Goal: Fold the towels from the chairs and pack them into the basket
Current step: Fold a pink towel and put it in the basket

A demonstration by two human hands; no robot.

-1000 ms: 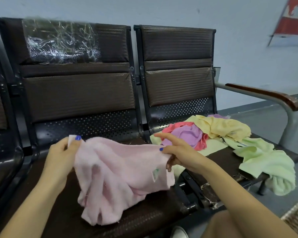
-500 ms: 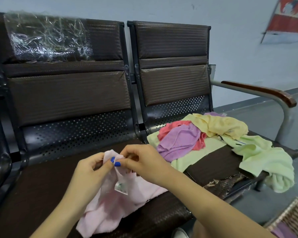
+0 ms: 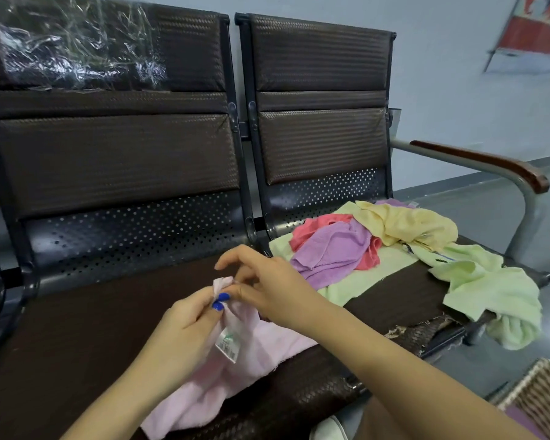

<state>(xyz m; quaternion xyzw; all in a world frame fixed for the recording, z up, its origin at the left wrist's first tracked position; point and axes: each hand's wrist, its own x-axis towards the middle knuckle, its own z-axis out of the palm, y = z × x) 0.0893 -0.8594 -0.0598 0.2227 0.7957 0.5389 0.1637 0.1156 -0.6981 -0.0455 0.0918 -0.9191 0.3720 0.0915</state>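
Pinching together two corners of the pink towel (image 3: 235, 369), the left hand (image 3: 185, 331) and right hand (image 3: 267, 287) may lose alignment if one slips.

towel pile (image 3: 378, 249) on right chair (image 3: 324, 144), basket (image 3: 540, 395) before it

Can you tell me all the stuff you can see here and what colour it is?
pink towel: 1, pink, on left chair seat, held by both hands
towel pile: several; purple, red, yellow, light green; on right chair seat
chairs: 2 in full view, dark brown, joined in a row
plastic wrap: 1, clear, on left chair's backrest
basket: 1, woven tan, bottom right corner
left hand: pinches pink towel corner
right hand: pinches the same corner
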